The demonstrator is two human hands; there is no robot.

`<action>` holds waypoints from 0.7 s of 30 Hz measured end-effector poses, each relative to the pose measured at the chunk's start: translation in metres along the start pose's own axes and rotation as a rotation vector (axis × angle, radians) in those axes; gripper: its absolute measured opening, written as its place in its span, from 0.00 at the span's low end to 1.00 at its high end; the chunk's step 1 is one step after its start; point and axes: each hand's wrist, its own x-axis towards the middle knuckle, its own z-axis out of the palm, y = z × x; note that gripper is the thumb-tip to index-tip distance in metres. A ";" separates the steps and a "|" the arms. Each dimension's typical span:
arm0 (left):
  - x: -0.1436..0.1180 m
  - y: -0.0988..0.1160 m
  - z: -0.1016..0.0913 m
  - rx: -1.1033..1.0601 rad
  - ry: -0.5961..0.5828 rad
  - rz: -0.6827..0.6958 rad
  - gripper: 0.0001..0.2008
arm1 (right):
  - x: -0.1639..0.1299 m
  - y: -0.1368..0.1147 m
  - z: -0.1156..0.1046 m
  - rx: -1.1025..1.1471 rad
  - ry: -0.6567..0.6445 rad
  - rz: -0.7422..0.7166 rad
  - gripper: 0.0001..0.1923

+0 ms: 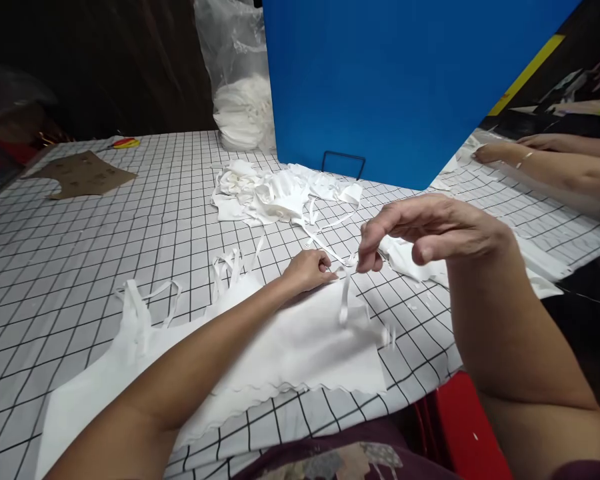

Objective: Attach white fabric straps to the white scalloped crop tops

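Observation:
A white garment [300, 360] with thin straps and a wavy lower hem lies flat along the near side of the table. My left hand [307, 270] rests at its upper edge, fingers curled and closed on the fabric by a strap. Just right of it, my right hand [430, 230] is raised above the table, fingers bent and thumb apart, with nothing visible between them. Near its fingertips a narrow white strap [345, 300] hangs, blurred by motion. More thin straps [227, 267] stand up from the garment to the left of my left hand.
A pile of white garments [280, 193] lies beyond my hands, before a large blue board [380, 87] with a black wire stand. A clear bag [243, 100] of white pieces, a brown pattern piece [85, 175] and a red-yellow object [126, 143] sit farther back. Another person's hands [495, 152] work at right.

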 end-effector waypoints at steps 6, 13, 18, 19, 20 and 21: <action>-0.001 -0.006 0.009 0.012 0.047 0.165 0.04 | -0.033 0.089 0.033 0.108 0.457 0.621 0.22; -0.001 -0.014 0.014 -0.122 0.159 0.291 0.05 | -0.020 0.130 0.074 0.432 0.377 0.743 0.23; -0.001 -0.016 0.019 -0.111 0.186 0.271 0.04 | -0.039 0.110 0.089 0.593 0.232 0.586 0.17; -0.001 -0.016 0.020 -0.106 0.189 0.265 0.04 | -0.048 0.102 0.091 0.565 0.136 0.557 0.15; -0.001 -0.016 0.020 -0.103 0.191 0.259 0.04 | -0.058 0.093 0.094 0.532 0.024 0.528 0.14; -0.001 -0.016 0.021 -0.100 0.190 0.252 0.04 | -0.068 0.083 0.096 0.502 -0.086 0.494 0.14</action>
